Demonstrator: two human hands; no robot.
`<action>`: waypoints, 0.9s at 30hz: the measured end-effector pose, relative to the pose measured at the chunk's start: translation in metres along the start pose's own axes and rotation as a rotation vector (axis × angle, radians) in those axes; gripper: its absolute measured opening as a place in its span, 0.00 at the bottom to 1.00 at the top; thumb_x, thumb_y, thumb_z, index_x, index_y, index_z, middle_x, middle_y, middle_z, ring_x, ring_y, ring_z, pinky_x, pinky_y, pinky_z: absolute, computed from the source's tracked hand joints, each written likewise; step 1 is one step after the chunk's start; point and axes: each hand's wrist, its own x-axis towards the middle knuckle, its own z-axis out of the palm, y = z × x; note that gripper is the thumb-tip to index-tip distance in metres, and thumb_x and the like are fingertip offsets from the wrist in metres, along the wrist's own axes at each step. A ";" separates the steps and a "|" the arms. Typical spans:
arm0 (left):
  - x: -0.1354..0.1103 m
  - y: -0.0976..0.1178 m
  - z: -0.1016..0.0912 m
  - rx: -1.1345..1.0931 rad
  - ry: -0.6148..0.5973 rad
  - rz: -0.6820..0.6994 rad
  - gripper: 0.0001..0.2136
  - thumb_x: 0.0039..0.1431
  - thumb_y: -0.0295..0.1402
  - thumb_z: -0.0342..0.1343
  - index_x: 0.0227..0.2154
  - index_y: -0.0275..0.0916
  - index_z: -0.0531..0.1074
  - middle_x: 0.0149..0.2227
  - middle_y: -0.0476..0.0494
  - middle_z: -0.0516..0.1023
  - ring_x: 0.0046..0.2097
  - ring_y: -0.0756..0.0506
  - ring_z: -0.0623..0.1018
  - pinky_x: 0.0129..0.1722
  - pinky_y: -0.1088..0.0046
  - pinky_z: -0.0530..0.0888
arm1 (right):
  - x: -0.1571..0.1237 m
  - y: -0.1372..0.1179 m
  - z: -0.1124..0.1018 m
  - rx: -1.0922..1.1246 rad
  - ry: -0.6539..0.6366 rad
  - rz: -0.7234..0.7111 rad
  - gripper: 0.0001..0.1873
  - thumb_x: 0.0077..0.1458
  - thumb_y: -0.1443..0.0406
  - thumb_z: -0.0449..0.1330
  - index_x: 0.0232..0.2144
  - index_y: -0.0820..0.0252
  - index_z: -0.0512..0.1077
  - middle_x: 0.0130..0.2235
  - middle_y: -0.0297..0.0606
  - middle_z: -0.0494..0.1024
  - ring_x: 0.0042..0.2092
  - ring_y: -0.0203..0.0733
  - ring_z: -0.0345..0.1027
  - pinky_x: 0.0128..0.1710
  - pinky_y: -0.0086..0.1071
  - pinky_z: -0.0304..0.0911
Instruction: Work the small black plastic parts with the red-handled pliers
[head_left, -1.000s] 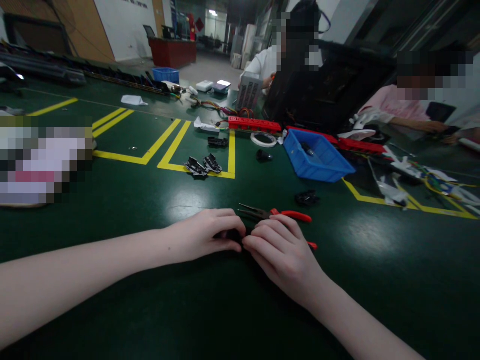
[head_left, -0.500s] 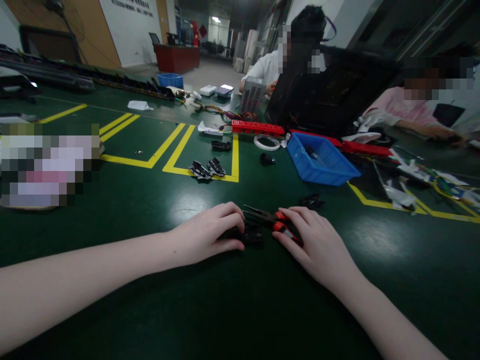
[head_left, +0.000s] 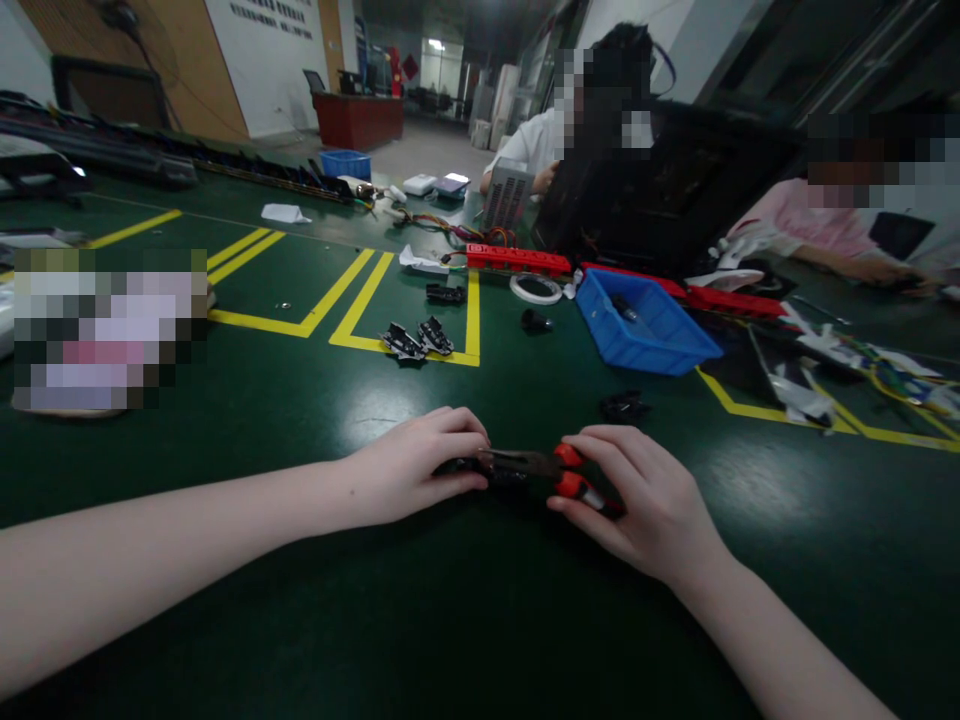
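Observation:
My left hand [head_left: 431,455] grips a small black part [head_left: 506,474] low over the green table, fingers covering its left end. In my right hand [head_left: 645,495] is a pair of pliers [head_left: 571,470] with red handles. Its dark jaws point left and lie over the black part, near my left fingertips. Whether the jaws touch the part I cannot tell. Just beyond my right hand lies another black part [head_left: 625,406]. Farther off, black and silver parts [head_left: 417,340] sit inside a yellow taped outline, with one more black piece [head_left: 445,293] behind them.
A blue bin [head_left: 645,335] with dark items in it stands beyond my right hand. Near it are a white ring [head_left: 535,289], a black cap-like piece [head_left: 537,321] and a red power strip [head_left: 517,260]. Two people sit across the table. Wires and scraps [head_left: 885,370] lie at right.
The pliers and my right hand have moved slightly down and nearer, bringing the jaws over the black part. My left hand has stayed nearly in place.

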 end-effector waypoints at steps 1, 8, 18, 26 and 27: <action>0.000 0.001 0.000 -0.003 -0.003 -0.002 0.07 0.65 0.28 0.56 0.45 0.39 0.72 0.49 0.42 0.71 0.49 0.43 0.73 0.49 0.64 0.74 | 0.000 -0.001 0.000 -0.002 0.001 -0.027 0.22 0.59 0.53 0.60 0.47 0.63 0.67 0.42 0.49 0.75 0.41 0.49 0.71 0.38 0.40 0.69; 0.000 0.003 -0.001 -0.012 -0.002 -0.015 0.06 0.65 0.28 0.55 0.44 0.38 0.72 0.49 0.42 0.71 0.50 0.43 0.72 0.49 0.64 0.73 | 0.002 0.002 0.002 0.004 -0.007 -0.043 0.20 0.58 0.55 0.62 0.44 0.65 0.69 0.40 0.48 0.77 0.39 0.48 0.73 0.35 0.39 0.69; 0.000 0.000 0.000 0.047 0.004 -0.023 0.05 0.65 0.30 0.56 0.42 0.39 0.72 0.48 0.43 0.71 0.49 0.42 0.73 0.50 0.60 0.72 | -0.001 0.006 -0.001 0.051 -0.043 -0.023 0.19 0.60 0.53 0.59 0.43 0.63 0.68 0.39 0.47 0.76 0.37 0.45 0.73 0.34 0.38 0.70; 0.001 0.001 -0.002 0.075 -0.007 -0.027 0.07 0.62 0.33 0.60 0.42 0.39 0.72 0.49 0.43 0.72 0.49 0.42 0.73 0.49 0.60 0.71 | -0.002 0.006 0.001 0.112 -0.082 -0.004 0.25 0.58 0.51 0.61 0.48 0.63 0.69 0.42 0.48 0.75 0.39 0.46 0.73 0.36 0.38 0.72; 0.001 0.001 -0.002 0.081 -0.006 -0.024 0.08 0.61 0.33 0.61 0.42 0.39 0.72 0.49 0.43 0.72 0.49 0.41 0.73 0.49 0.59 0.71 | -0.002 0.006 0.002 0.115 -0.083 -0.002 0.26 0.57 0.50 0.61 0.50 0.63 0.69 0.43 0.48 0.75 0.40 0.47 0.73 0.37 0.38 0.72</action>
